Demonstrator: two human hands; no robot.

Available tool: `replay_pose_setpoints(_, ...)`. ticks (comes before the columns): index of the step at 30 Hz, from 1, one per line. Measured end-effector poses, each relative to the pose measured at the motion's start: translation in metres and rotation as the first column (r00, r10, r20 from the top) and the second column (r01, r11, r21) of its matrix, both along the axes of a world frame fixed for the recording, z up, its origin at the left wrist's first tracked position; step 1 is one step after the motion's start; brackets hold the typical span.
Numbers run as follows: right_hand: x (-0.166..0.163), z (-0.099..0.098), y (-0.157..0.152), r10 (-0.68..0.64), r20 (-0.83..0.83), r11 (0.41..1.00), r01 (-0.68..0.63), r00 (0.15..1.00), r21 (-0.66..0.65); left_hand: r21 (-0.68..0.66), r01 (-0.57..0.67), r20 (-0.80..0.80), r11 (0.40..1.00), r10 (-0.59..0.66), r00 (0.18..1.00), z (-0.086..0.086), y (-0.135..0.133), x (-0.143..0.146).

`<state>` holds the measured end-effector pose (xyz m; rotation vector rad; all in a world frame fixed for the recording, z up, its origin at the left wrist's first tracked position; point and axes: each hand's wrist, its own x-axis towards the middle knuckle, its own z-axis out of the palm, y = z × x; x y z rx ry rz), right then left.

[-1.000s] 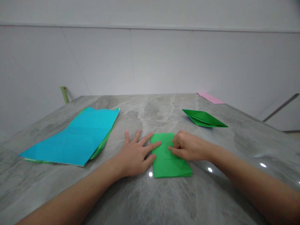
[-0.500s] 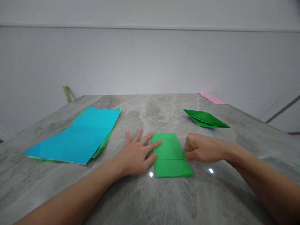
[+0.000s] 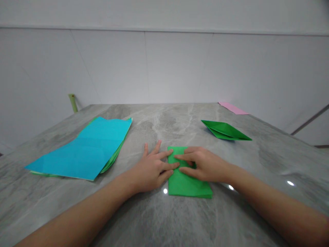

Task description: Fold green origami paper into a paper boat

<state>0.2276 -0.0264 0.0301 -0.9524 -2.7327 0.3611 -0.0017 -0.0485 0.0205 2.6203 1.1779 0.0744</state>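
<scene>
A folded sheet of bright green paper lies flat on the grey marbled table, its front part in full sight. With fingers spread, my left hand rests along its left edge, some fingertips on the paper. My right hand is over the upper right of the sheet, index finger and thumb stretched out and apart, holding nothing. It covers much of the paper's right side, and the rest of its fingers are partly hidden.
A blue sheet tops a stack of green paper at the left. Behind my right hand lies a darker green folded paper shape. Pink paper is at the far right edge, and a white wall stands behind the table.
My right hand has moved left from the paper's right edge onto the sheet, opening from a fist. My left hand has shifted slightly right.
</scene>
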Motion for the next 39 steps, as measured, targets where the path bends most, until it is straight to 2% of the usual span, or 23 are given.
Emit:
replay_pose_setpoints(6, -0.007, -0.008, -0.002, -0.04, 0.08, 0.998, 0.044, 0.996, -0.053, -0.09, -0.047, 0.034, 0.995, 0.05, 0.998, -0.002, 0.003, -0.002)
replay_pose_setpoints(13, 0.002, -0.007, 0.007, -0.146, 0.08, 0.987, 0.151, 0.986, -0.061, -0.091, -0.112, 0.018, 0.99, 0.114, 0.993, 0.001, 0.003, -0.001)
replay_pose_setpoints(16, 0.002, -0.003, 0.006, -0.13, 0.075, 0.99, 0.134, 0.989, -0.052, -0.082, -0.123, 0.028, 0.989, 0.125, 0.992, 0.001, 0.004, -0.001)
replay_pose_setpoints(20, 0.001, -0.002, 0.004, -0.075, 0.07, 0.997, 0.075, 0.995, 0.001, -0.079, -0.075, 0.028, 0.994, 0.077, 0.997, 0.001, 0.003, -0.002)
replay_pose_setpoints(24, 0.0, -0.01, 0.006, -0.051, 0.075, 0.995, 0.044, 0.996, 0.091, -0.081, -0.059, 0.0, 0.995, 0.059, 0.998, 0.003, 0.001, -0.001)
replay_pose_setpoints(30, -0.003, -0.017, 0.012, -0.047, 0.035, 0.984, 0.041, 0.998, 0.174, -0.125, -0.113, 0.0, 0.986, 0.114, 0.993, 0.006, 0.0, 0.002)
replay_pose_setpoints(35, -0.008, -0.012, 0.008, -0.033, 0.093, 0.979, 0.014, 0.995, 0.203, -0.16, -0.005, 0.034, 0.987, 0.011, 0.999, 0.006, -0.003, 0.0)
replay_pose_setpoints(39, -0.014, -0.017, 0.01, -0.025, 0.099, 0.977, 0.003, 0.995, 0.212, -0.164, -0.002, 0.035, 0.986, 0.008, 0.999, 0.005, -0.004, -0.001)
